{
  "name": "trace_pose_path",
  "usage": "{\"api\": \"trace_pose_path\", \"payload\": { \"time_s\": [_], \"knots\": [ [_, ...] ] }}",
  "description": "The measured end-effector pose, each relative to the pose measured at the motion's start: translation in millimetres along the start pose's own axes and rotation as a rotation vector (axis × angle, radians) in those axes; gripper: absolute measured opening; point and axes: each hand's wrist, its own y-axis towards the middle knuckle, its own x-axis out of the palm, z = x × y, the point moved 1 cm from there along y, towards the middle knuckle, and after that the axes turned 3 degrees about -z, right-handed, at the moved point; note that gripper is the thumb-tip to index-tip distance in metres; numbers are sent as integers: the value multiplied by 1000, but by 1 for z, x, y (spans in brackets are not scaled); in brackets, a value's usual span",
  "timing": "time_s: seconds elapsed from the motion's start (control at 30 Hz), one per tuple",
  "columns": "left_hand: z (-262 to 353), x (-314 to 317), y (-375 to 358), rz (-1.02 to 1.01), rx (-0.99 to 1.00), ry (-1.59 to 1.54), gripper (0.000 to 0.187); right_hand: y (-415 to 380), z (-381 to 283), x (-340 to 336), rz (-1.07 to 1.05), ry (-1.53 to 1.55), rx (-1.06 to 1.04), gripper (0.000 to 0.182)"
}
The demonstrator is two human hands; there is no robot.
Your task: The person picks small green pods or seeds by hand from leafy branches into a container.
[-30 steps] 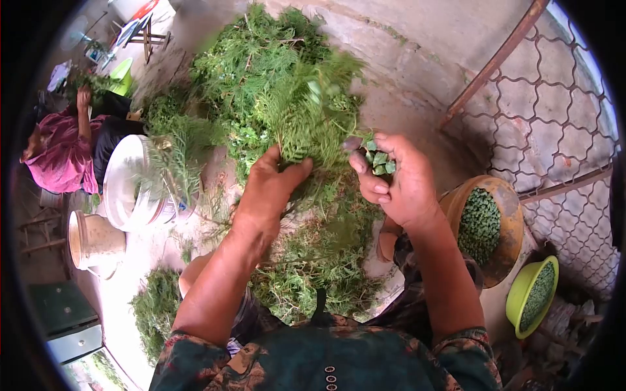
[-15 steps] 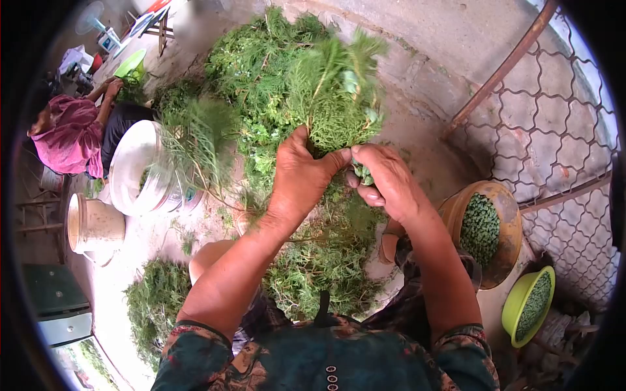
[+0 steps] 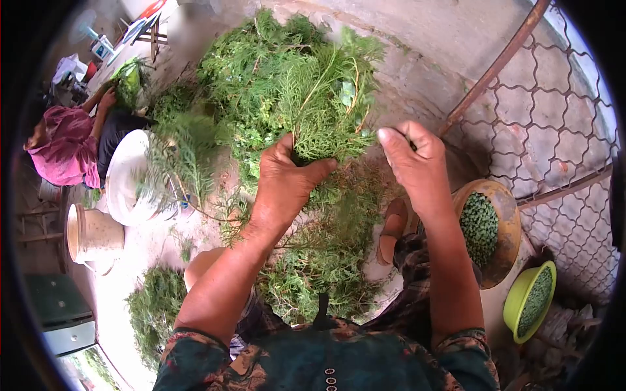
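My left hand (image 3: 290,173) is closed around a leafy conifer branch (image 3: 326,98), flat and scaly like arborvitae, with pale green cones (image 3: 349,93) on its upper part. A long side spray (image 3: 182,156) sticks out to the left, blurred. To the right of the branch and apart from it is my right hand (image 3: 414,159), its fingers curled in and its thumb pointing up-left. Whatever lies inside those fingers is hidden. Beneath both hands spreads a heap of cut branches (image 3: 313,274).
A tan bucket (image 3: 508,228) of green cones (image 3: 479,228) and a lime-green basin (image 3: 521,309) of smaller green pieces stand at right, by a wire mesh fence (image 3: 548,111). Left are a clear tub (image 3: 120,179), a beige bucket (image 3: 94,231) and a seated person in pink (image 3: 65,146).
My right hand has pulled away to the right from the branch and from my left hand. The left hand has shifted slightly left and down, still holding the branch.
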Motion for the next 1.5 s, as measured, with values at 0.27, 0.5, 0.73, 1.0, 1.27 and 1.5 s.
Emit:
{"api": "trace_pose_path", "payload": {
  "time_s": [0.27, 0.5, 0.73, 1.0, 1.27, 1.5],
  "knots": [
    [0, 3, -3, -78, -1, -6, 27, 1, -1, 1, -211, 142, 276, 22],
    [0, -3, -3, -104, -168, -130, 25, -4, 7, 4, -55, 104, 29, 10],
    [10, -15, -1, -124, -198, -61, 24, -8, 2, -2, -143, 70, -17, 9],
    [9, -27, -3, -44, -229, -96, 37, -12, 11, -16, -37, 956, 178, 9],
    [11, -32, -3, -184, -256, -136, 36, -11, -6, -30, -104, 1185, 222, 23],
    [14, -24, -15, -186, -358, -148, 53, -26, -11, -3, -151, 685, 336, 27]
  ]
}}
